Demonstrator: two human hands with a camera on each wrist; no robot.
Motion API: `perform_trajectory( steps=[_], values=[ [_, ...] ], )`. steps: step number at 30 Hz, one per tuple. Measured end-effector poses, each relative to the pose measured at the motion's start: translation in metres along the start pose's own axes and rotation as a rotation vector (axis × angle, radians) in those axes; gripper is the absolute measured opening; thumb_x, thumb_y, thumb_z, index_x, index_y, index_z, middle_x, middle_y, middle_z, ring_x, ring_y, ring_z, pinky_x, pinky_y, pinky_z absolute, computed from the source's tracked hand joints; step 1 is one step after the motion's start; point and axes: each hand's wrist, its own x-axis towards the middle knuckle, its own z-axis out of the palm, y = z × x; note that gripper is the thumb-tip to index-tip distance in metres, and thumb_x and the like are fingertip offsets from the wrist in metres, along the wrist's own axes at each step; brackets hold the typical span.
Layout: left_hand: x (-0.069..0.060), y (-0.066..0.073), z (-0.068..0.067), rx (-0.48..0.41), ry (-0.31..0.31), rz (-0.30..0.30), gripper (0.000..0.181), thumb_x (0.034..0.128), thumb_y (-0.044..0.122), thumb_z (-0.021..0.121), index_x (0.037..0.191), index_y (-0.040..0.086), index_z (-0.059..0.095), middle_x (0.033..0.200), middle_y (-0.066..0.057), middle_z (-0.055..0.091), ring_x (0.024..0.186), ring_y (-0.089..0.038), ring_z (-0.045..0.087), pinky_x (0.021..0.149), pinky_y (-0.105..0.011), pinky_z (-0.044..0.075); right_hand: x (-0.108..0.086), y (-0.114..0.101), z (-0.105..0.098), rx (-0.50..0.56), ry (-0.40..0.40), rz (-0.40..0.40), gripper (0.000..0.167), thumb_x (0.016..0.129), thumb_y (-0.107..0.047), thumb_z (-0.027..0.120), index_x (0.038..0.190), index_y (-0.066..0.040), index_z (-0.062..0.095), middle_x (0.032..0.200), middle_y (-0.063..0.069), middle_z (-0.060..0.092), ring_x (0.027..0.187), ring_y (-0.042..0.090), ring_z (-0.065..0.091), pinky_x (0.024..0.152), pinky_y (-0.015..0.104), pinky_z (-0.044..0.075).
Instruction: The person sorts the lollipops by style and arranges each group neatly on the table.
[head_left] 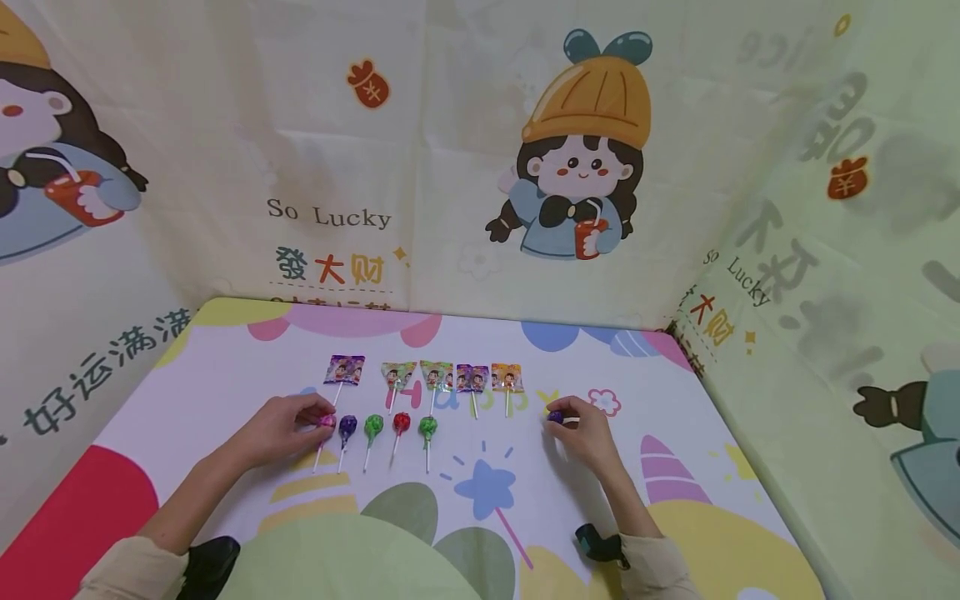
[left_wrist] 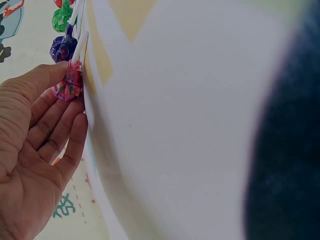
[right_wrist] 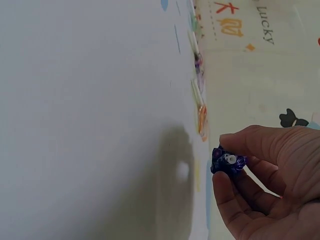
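My left hand [head_left: 273, 432] pinches a pink-wrapped lollipop [left_wrist: 70, 82] between thumb and fingers, at the left end of a front row. Beside it in that row lie a dark purple lollipop [head_left: 347, 427], a green one [head_left: 373, 426], a red one [head_left: 401, 422] and another green lollipop [head_left: 427, 427], sticks toward me. Off to the right, my right hand [head_left: 591, 437] holds a purple-wrapped lollipop [right_wrist: 227, 161] by its round head with thumb and fingertips. In the right wrist view its stick end faces the camera. The hand's shadow falls on the table.
Behind the front row lie flat-packet lollipops: a purple packet [head_left: 345, 369] apart at left, then green [head_left: 398, 374], green, purple and an orange packet [head_left: 507, 377]. The patterned table [head_left: 600, 367] meets printed cloth walls [head_left: 450, 208] at the back and sides.
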Motion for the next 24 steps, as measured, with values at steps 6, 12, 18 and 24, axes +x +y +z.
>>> perform_trajectory(
  steps=[6, 12, 18, 24],
  values=[
    [0.0, 0.0, 0.0, 0.002, 0.0, 0.0, 0.026, 0.0907, 0.022, 0.079, 0.111, 0.008, 0.071, 0.102, 0.002, 0.072, 0.096, -0.02, 0.069, 0.088, -0.042, 0.061, 0.001, -0.008, 0.009, 0.028, -0.023, -0.02, 0.02, 0.084, 0.004, 0.078, 0.102, 0.0, 0.072, 0.099, 0.012, 0.072, 0.097, 0.028, 0.067, 0.088, 0.043, 0.06],
    [0.0, -0.001, 0.0, 0.008, 0.001, -0.007, 0.027, 0.0907, 0.023, 0.079, 0.111, 0.008, 0.07, 0.102, 0.002, 0.071, 0.096, -0.02, 0.069, 0.088, -0.043, 0.06, 0.001, -0.018, 0.019, 0.04, -0.047, -0.034, 0.02, 0.084, 0.003, 0.078, 0.103, 0.0, 0.072, 0.1, 0.01, 0.072, 0.098, 0.027, 0.067, 0.088, 0.043, 0.06],
    [0.0, 0.0, -0.001, 0.012, 0.003, -0.007, 0.026, 0.0908, 0.024, 0.079, 0.111, 0.008, 0.071, 0.102, 0.002, 0.071, 0.096, -0.02, 0.069, 0.088, -0.044, 0.06, -0.001, -0.028, 0.027, 0.048, -0.063, -0.054, 0.02, 0.084, 0.003, 0.078, 0.102, -0.002, 0.071, 0.1, 0.009, 0.071, 0.097, 0.026, 0.066, 0.088, 0.044, 0.06],
    [0.0, 0.001, 0.0, 0.009, 0.0, -0.021, 0.026, 0.0911, 0.023, 0.078, 0.111, 0.008, 0.071, 0.103, 0.001, 0.072, 0.097, -0.021, 0.069, 0.089, -0.045, 0.06, -0.002, -0.036, 0.035, 0.066, -0.091, -0.071, 0.019, 0.085, 0.002, 0.078, 0.102, -0.003, 0.072, 0.101, 0.009, 0.071, 0.097, 0.026, 0.066, 0.089, 0.045, 0.06]
  ],
)
